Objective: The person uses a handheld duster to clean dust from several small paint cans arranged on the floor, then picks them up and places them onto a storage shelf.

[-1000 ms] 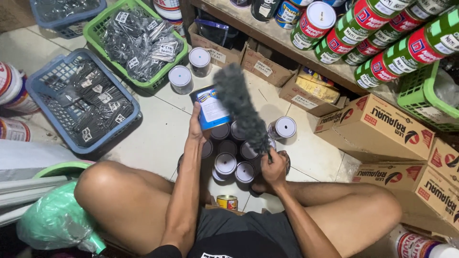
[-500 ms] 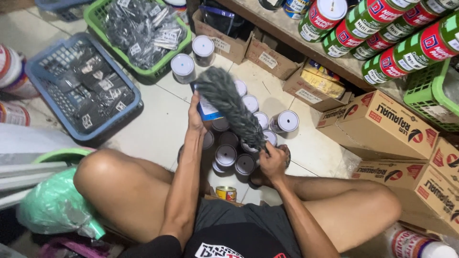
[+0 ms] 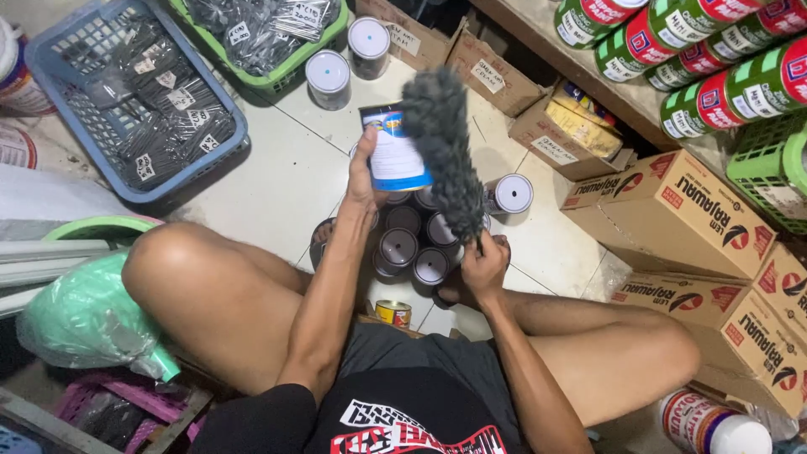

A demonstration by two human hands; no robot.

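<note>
The fluffy dark grey duster (image 3: pixel 444 151) hides the right edge of the blue-and-white tin can (image 3: pixel 393 153); the green plastic crate (image 3: pixel 767 172) is cut off at right.

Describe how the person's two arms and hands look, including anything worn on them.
Both arms are bare along all that shows, with no sleeves over them. The left hand and right hand wear no gloves; no rings, watch or bands are visible.

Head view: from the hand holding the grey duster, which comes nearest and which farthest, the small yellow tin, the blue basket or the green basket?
From the right hand:
1. Small yellow tin, just below-left, by the legs.
2. Green basket, top, left of centre.
3. Blue basket, far left.
</note>
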